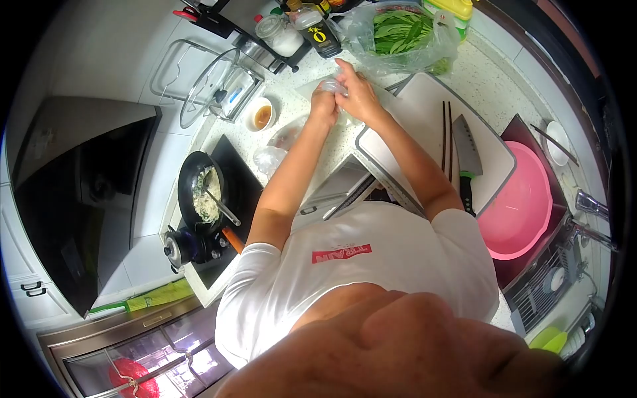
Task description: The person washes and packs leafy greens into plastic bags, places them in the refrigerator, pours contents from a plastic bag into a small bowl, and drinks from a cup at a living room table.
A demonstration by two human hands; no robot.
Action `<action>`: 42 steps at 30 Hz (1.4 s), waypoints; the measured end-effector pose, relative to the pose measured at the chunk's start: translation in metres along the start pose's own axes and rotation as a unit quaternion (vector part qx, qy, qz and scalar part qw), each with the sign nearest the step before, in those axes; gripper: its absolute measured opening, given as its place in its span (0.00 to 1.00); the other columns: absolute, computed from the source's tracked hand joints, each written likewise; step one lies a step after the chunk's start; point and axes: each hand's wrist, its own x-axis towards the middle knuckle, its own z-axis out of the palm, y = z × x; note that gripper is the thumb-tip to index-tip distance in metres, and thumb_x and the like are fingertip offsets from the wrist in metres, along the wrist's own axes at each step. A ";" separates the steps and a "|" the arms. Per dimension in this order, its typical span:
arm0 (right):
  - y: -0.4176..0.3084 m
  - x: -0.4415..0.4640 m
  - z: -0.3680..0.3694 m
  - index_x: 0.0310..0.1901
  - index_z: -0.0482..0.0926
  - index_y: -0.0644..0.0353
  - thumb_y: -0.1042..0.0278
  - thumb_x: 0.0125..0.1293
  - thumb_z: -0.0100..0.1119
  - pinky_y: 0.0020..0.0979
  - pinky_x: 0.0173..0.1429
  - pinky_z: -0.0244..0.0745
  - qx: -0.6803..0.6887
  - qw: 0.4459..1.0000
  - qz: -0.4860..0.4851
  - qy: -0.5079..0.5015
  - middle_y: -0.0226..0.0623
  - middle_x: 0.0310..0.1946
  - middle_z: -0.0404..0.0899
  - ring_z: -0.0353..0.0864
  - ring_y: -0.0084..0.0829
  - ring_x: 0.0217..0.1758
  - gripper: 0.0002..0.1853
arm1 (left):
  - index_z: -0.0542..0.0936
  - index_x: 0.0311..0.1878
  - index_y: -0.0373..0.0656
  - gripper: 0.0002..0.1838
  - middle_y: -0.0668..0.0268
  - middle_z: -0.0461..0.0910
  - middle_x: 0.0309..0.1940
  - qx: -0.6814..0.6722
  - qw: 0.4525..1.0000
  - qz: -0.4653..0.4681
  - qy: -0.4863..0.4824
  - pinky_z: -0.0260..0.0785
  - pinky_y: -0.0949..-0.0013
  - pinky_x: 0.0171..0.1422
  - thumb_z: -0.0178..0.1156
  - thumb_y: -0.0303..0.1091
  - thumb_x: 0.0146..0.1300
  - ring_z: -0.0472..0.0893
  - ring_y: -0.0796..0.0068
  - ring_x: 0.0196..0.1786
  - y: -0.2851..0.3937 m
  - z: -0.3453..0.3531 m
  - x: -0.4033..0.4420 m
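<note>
A crumpled, clear plastic bag (334, 85) is held above the speckled pale counter (488, 73), just left of the white, grey-edged rectangular cutting board (415, 109). It is closed upon by the left hand (324, 107), whose fingers are curled into a fist. The right hand (359, 97) is pressed close beside it, partly curled with the index finger extended; whether the plastic is gripped by it cannot be told.

On the board, a pair of long dark chopsticks (446, 136) is laid beside a broad-bladed metal knife (468, 146) with a black and green handle. A round pink plastic basin (524, 215) is placed to the board's right. Leafy greens (401, 33) are contained in another see-through bag (361, 43) beyond it. Well to the board's left, pale food mixed with green (206, 202) is held in a black wok (188, 182), and, nearer, brown liquid is held in a small white bowl (253, 124).
</note>
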 end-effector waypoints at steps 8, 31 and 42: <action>0.006 0.006 0.004 0.60 0.59 0.53 0.79 0.47 0.57 0.42 0.43 0.71 -0.112 0.991 0.064 0.031 0.46 0.32 0.77 0.77 0.49 0.37 0.36 | 0.72 0.44 0.38 0.11 0.65 0.76 0.27 0.154 0.987 0.046 0.019 0.65 0.76 0.23 0.50 0.21 0.57 0.74 0.78 0.24 0.006 0.005 -0.010; -0.035 0.037 0.003 0.19 0.76 0.57 0.75 0.42 0.58 0.32 0.45 0.65 -0.048 0.964 -0.249 0.073 0.30 0.32 0.74 0.70 0.34 0.41 0.02 | 0.69 0.50 0.36 0.20 0.61 0.76 0.34 -0.083 0.996 -0.044 0.011 0.75 0.72 0.29 0.50 0.44 0.65 0.78 0.70 0.26 0.035 0.005 -0.002; 0.081 0.107 -0.184 0.48 0.73 0.66 0.81 0.49 0.47 0.44 0.51 0.64 -0.419 0.843 -0.036 0.335 0.54 0.44 0.72 0.69 0.50 0.47 0.20 | 0.75 0.34 0.36 0.15 0.62 0.76 0.24 0.065 0.994 0.050 0.077 0.67 0.74 0.19 0.53 0.40 0.64 0.74 0.72 0.19 0.070 -0.059 0.046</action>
